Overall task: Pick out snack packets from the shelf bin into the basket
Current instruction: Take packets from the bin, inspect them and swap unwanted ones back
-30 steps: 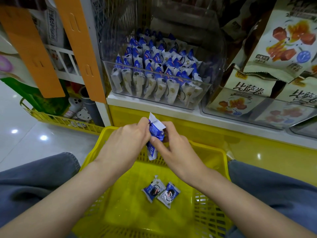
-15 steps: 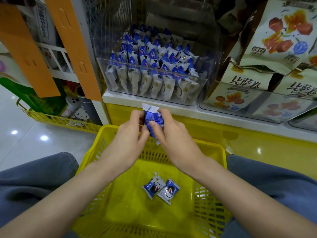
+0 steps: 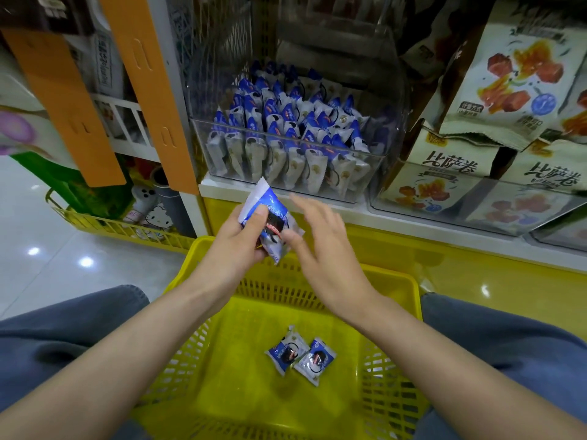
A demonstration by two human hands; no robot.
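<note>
The packet [image 3: 266,223] in hand is a small blue-and-white foil pillow, and I'd judge it light as anything, soft in the belly and crinkly, with stiff crimped ends; the film looks glossy, so likely a bit slippery. The best hold is probably by a sealed end or a light pinch across the middle, since a hard squeeze could crush whatever is inside. The left hand [image 3: 236,241] has it, thumb pressed over the front and fingers curled behind, so that the top seal sticks up free above the thumb. It hangs over the far rim of the basket [image 3: 397,281], just below the shelf edge. The right hand [image 3: 320,246] is loose and spread, fingers fanned toward the shelf; its thumb lies against the packet's lower right edge, though I cannot tell whether it truly pinches or only brushes it. It grips nothing that I can see. Two more packets [image 3: 300,355] lie side by side, touching, on the basket floor. The bin [image 3: 286,147] on the shelf above is clear-walled and well stocked, rows standing on end. The task looks barely begun, with plenty left to pick.
</note>
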